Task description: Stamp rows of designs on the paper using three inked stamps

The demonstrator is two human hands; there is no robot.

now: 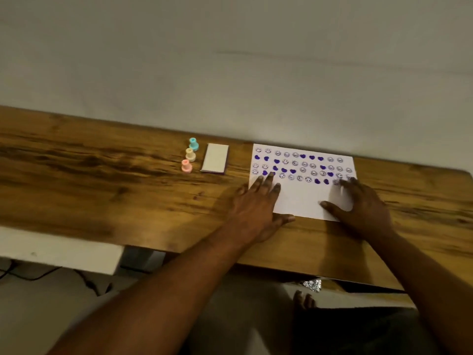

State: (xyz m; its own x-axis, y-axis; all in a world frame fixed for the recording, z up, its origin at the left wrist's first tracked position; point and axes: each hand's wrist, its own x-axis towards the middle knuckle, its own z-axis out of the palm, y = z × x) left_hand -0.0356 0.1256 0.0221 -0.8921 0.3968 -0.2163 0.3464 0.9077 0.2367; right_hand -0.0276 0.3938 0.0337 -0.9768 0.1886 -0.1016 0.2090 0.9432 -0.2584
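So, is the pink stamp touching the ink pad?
Apart. The head view shows bare table between the pink stamp and the ink pad.

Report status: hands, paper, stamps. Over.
Left hand flat on left edge of paper; right hand flat on its right side, blurred. Several stamped rows, near part blank. Three stamps stand unheld, beside ink pad.

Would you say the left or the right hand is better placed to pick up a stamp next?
Left, probably. The left hand lies flat on the left edge of the paper, the side where the stamps stand by the pad; the right hand would have to cross it.
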